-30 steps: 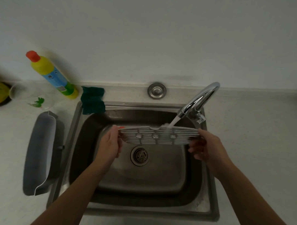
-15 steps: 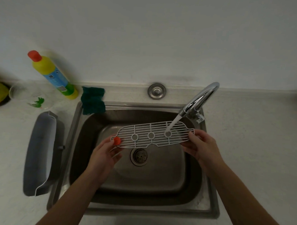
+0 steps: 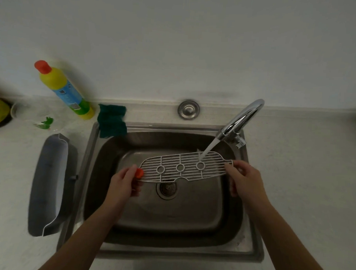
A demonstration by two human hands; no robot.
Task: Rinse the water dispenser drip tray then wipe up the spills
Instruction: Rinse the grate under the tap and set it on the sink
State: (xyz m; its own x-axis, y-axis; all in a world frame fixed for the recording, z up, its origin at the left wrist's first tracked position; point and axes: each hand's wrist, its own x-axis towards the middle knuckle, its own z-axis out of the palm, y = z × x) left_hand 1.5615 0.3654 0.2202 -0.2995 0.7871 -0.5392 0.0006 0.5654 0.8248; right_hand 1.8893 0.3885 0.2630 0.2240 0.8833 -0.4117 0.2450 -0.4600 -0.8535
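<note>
A white slatted drip tray grille (image 3: 172, 162) with three round holes is held flat over the steel sink (image 3: 248, 246). My left hand (image 3: 124, 183) pinches its left end, beside a small orange float. My right hand (image 3: 246, 179) grips its right end. Water runs from the chrome faucet (image 3: 241, 121) onto the grille's right part. The grey drip tray basin (image 3: 49, 185) lies on the counter left of the sink.
A yellow detergent bottle (image 3: 63, 90) with a red cap stands at the back left. A dark green cloth (image 3: 112, 120) hangs over the sink's back left corner. A clear plastic wrapper (image 3: 38, 118) lies near the bottle. A round steel cap (image 3: 188, 109) sits behind the sink.
The grille was tilted on edge under the stream a second ago; it has since been turned flat, face up. Both hands shifted slightly lower while keeping hold of its ends.
</note>
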